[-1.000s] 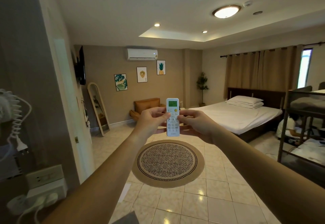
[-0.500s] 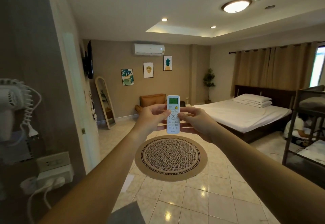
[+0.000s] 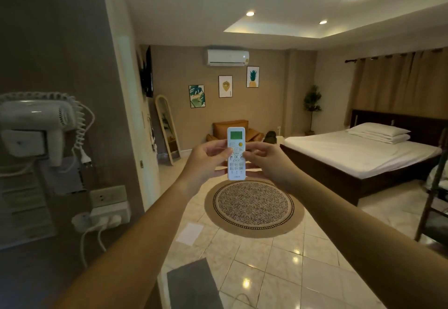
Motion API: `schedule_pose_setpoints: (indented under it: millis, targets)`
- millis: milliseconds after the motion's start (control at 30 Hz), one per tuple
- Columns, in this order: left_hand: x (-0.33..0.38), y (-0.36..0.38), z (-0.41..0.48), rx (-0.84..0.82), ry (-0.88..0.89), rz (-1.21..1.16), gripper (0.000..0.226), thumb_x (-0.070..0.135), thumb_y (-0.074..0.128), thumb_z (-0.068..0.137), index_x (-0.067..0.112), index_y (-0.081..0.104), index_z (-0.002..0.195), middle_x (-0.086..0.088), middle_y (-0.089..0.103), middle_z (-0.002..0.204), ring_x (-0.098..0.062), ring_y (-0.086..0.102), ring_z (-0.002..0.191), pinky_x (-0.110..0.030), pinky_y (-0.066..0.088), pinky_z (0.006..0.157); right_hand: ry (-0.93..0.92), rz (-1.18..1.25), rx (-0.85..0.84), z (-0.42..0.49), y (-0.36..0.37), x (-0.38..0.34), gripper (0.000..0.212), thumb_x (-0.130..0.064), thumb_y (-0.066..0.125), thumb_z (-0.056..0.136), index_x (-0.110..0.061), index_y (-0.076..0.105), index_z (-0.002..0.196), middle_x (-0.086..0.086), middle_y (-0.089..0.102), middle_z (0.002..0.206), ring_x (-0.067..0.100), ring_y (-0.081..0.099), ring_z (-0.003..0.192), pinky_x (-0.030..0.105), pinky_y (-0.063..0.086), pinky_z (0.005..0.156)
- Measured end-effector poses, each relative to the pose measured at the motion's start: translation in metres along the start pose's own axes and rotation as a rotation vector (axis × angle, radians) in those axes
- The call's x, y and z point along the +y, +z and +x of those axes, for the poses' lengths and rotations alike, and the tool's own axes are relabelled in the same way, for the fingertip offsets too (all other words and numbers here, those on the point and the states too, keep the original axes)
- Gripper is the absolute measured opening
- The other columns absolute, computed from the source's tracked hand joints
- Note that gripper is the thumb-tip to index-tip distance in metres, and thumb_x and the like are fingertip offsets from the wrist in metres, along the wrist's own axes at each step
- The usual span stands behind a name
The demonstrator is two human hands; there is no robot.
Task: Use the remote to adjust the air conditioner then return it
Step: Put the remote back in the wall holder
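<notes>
Both hands hold a remote up in front of the wall air conditioner.

A hair dryer (image 3: 36, 124) hangs on the left wall above a socket (image 3: 108, 196). The left hand (image 3: 206, 160) and right hand (image 3: 269, 163) both grip the white remote (image 3: 236, 153), upright at arm's length, thumbs on its buttons, green screen lit. The air conditioner (image 3: 228, 57) sits high on the far wall; a round rug (image 3: 253, 208) lies below the hands, a bed (image 3: 358, 155) to the right.
</notes>
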State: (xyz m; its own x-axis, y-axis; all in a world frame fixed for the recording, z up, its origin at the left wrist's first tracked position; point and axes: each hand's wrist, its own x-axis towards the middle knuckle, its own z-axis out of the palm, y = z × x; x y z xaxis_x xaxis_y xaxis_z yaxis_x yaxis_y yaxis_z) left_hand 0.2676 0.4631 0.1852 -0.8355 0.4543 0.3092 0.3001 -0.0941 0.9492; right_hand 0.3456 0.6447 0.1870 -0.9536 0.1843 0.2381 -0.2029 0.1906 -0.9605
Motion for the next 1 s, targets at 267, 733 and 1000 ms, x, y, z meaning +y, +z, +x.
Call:
schedule_pose_setpoints:
  millis: [267,733,1000]
  targets:
    - [0.008,-0.063,-0.007,0.078,0.024,0.013,0.026,0.016,0.07,0.101,0.025,0.074,0.125,0.004,0.081,0.11,-0.01,0.078,0.095,-0.02,0.064,0.065,-0.057,0.019,-0.062,0.024,0.061,-0.011,0.019,-0.01,0.062,0.103,-0.018,0.073,0.117,0.014,0.079,0.11,0.026,0.079,0.102,0.044,0.066,0.087]
    - [0.016,-0.232,-0.021,0.237,0.028,0.131,0.032,0.009,0.07,0.1,0.016,0.071,0.131,-0.002,0.079,0.115,-0.014,0.08,0.095,-0.03,0.068,0.071,-0.109,0.077,-0.216,0.089,0.226,-0.026,0.021,-0.013,0.064,0.103,-0.03,0.073,0.112,0.012,0.079,0.109,0.022,0.081,0.096,0.044,0.066,0.085]
    - [0.006,-0.328,-0.039,0.322,0.04,0.181,0.036,0.014,0.075,0.097,0.02,0.072,0.133,0.002,0.08,0.12,-0.017,0.08,0.102,-0.041,0.068,0.08,-0.143,0.067,-0.308,0.119,0.317,-0.028,0.028,-0.013,0.064,0.103,-0.018,0.07,0.13,0.012,0.075,0.105,0.024,0.08,0.096,0.047,0.066,0.086]
